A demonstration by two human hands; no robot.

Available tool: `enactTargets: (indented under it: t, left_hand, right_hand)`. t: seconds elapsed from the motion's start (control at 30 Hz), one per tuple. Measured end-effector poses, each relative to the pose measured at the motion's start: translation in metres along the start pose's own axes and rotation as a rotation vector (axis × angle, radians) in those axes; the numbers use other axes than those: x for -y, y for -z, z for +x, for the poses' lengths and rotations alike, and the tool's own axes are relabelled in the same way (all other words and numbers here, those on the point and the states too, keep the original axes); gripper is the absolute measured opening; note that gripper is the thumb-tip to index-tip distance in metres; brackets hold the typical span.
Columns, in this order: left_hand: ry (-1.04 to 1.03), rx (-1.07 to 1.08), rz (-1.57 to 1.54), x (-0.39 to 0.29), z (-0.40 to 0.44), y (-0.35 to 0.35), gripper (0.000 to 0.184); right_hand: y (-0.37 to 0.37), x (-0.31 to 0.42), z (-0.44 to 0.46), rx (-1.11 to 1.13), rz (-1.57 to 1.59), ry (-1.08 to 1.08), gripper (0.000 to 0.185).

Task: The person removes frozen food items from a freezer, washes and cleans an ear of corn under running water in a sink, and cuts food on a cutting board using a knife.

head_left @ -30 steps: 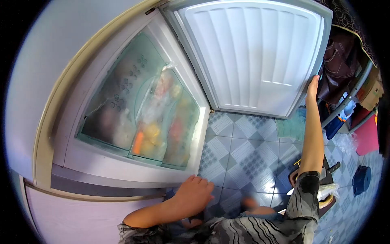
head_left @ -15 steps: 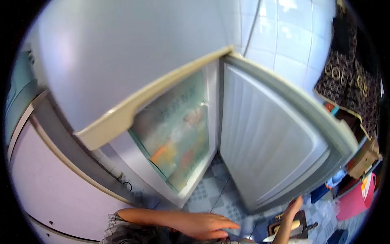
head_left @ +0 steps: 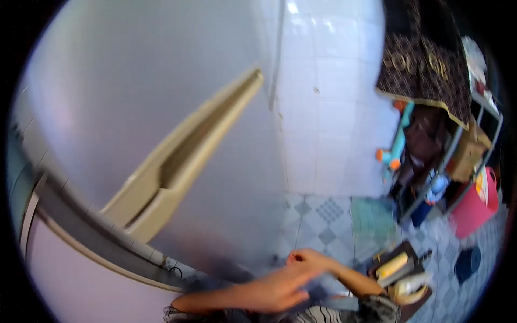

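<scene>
1. The fridge door (head_left: 231,199) stands on the left, against its frame.
2. Near it, the left hand (head_left: 277,290) is blurred, fingers loosely spread; the right hand (head_left: 309,260) is curled, and I can't tell whether it holds anything.
3. A pink basket (head_left: 469,218) sits far right.

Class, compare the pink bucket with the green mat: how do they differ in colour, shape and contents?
The pink bucket is bright pink; the green mat is pale green. The pink bucket is deep and hollow, whereas the green mat lies flat on the tiled floor. The pink bucket has something yellow and white at its top; nothing shows on the green mat.
</scene>
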State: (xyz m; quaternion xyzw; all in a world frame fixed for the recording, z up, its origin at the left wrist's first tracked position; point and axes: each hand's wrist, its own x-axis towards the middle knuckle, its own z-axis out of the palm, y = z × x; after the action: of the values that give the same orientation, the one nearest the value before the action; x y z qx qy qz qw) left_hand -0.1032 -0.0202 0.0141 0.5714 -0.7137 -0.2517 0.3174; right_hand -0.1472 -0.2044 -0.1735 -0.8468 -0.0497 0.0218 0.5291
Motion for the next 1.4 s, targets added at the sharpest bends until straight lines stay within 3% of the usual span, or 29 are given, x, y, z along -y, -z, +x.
enactTargets:
  t: [0.03, 0.1, 0.2, 0.33, 0.4, 0.63, 0.73, 0.87, 0.93, 0.97, 1.13, 1.2, 1.4]
  left_hand:
    - [0.126, -0.001, 0.03, 0.007, 0.0, 0.009, 0.043]
    - [0.297, -0.146, 0.138, 0.04, -0.014, 0.03, 0.04]
    - [0.42, -0.406, 0.554, 0.032, -0.006, 0.036, 0.031]
    - [0.346, -0.207, 0.508, 0.029, 0.008, 0.036, 0.029]
    - [0.394, -0.214, 0.51, 0.023, 0.02, 0.023, 0.031]
    - [0.09, 0.053, 0.411, 0.0, 0.064, -0.031, 0.029]
    - [-0.002, 0.127, 0.297, -0.007, 0.077, -0.038, 0.029]
    - [-0.12, 0.058, 0.278, -0.009, 0.09, -0.047, 0.031]
    - [-0.177, 0.061, 0.266, -0.012, 0.093, -0.054, 0.033]
    - [-0.227, 0.055, 0.211, -0.014, 0.096, -0.058, 0.032]
    - [-0.313, 0.076, 0.038, -0.019, 0.096, -0.066, 0.028]
    - [-0.281, 0.107, 0.092, -0.015, 0.093, -0.062, 0.028]
    - [-0.237, 0.071, 0.121, -0.003, 0.092, -0.063, 0.027]
  right_hand:
    - [-0.017, -0.026, -0.001, -0.073, -0.124, 0.16, 0.029]
    - [-0.011, 0.023, -0.007, 0.171, -0.273, -0.244, 0.033]
    - [-0.046, -0.012, -0.022, 0.156, -0.315, -0.242, 0.033]
    - [-0.065, -0.032, -0.034, 0.215, -0.354, -0.283, 0.035]
    - [-0.065, -0.032, -0.037, 0.271, -0.396, -0.367, 0.034]
    - [-0.079, -0.003, -0.062, 0.089, -0.367, -0.452, 0.021]
    - [-0.1, 0.007, -0.077, 0.149, -0.331, -0.586, 0.017]
    - [-0.14, 0.019, -0.099, 0.046, -0.502, -0.765, 0.021]
    - [-0.183, 0.008, -0.107, -0.175, -0.664, -0.758, 0.024]
    - [-0.183, 0.024, -0.115, -0.101, -0.689, -0.922, 0.025]
    - [-0.187, 0.061, -0.152, 0.064, -1.029, -1.083, 0.025]
    - [-0.169, 0.087, -0.14, 0.208, -0.46, -1.195, 0.032]
    - [-0.174, 0.046, -0.176, 0.007, -0.397, -1.098, 0.038]
